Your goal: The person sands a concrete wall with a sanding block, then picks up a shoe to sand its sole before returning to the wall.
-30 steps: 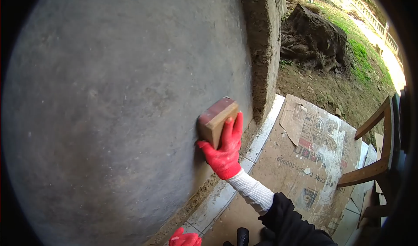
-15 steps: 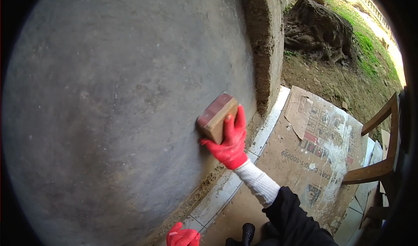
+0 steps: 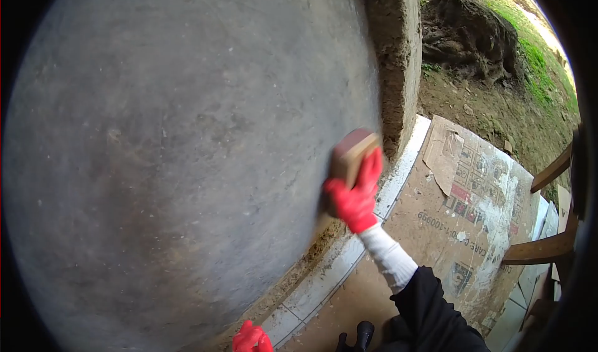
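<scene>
My right hand [image 3: 358, 197], in a red glove with a white knitted cuff, grips a wooden block [image 3: 352, 159] with a dark reddish face. The block is against the grey wall [image 3: 205, 140], close to the wall's right edge, and looks slightly blurred. Low in the view, near the foot of the wall, is my left hand [image 3: 251, 338], also in a red glove. Only part of it shows at the frame's bottom edge, and whether its fingers hold anything is hidden.
Printed cardboard [image 3: 448, 227] covers the floor beside white tiles [image 3: 339, 261]. A wooden chair [image 3: 541, 249] stands at the right. Beyond the rough wall end [image 3: 398, 53] are a tree stump [image 3: 476, 34] and sloping ground with grass.
My right hand and the block have moved right along the wall, towards its edge. My left hand sits slightly lower and further left in view. The whole scene has shifted a little to the right.
</scene>
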Demonstrator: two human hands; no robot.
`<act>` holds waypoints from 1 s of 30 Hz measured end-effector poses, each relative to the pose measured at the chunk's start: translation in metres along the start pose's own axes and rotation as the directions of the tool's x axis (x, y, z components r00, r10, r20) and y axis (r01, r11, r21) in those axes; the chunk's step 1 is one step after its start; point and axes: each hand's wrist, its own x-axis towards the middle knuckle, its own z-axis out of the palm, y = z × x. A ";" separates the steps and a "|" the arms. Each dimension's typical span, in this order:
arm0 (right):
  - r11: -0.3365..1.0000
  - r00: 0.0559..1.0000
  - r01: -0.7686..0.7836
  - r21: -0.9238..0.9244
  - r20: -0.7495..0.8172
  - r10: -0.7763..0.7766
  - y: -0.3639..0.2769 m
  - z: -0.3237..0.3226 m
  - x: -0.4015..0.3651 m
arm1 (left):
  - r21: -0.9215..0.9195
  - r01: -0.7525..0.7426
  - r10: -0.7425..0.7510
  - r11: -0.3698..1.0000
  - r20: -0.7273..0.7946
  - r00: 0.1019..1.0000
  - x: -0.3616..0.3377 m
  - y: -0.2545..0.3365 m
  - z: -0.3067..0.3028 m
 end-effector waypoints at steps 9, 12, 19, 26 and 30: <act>0.970 0.981 0.043 0.239 0.176 -0.087 -0.079 -0.025 -0.009 | -0.056 -0.072 0.076 0.996 0.080 0.994 0.003 0.003 0.018; 0.995 0.993 -0.048 0.088 0.110 0.038 -0.031 -0.014 -0.005 | 0.004 0.040 -0.040 0.999 0.051 0.998 -0.008 -0.003 -0.003; 0.878 0.904 -0.426 0.218 0.065 0.423 -0.064 -0.010 -0.002 | 0.282 0.237 -0.225 0.930 -0.077 0.971 -0.035 -0.021 -0.036; 0.870 0.948 0.169 0.464 0.164 -0.271 -0.081 -0.019 -0.044 | 0.257 0.251 -0.242 0.933 -0.068 0.968 -0.017 -0.003 -0.037; 0.650 0.681 -0.716 0.254 0.049 0.730 -0.010 -0.003 0.017 | 0.308 0.271 -0.272 0.912 -0.041 0.962 -0.034 -0.018 -0.057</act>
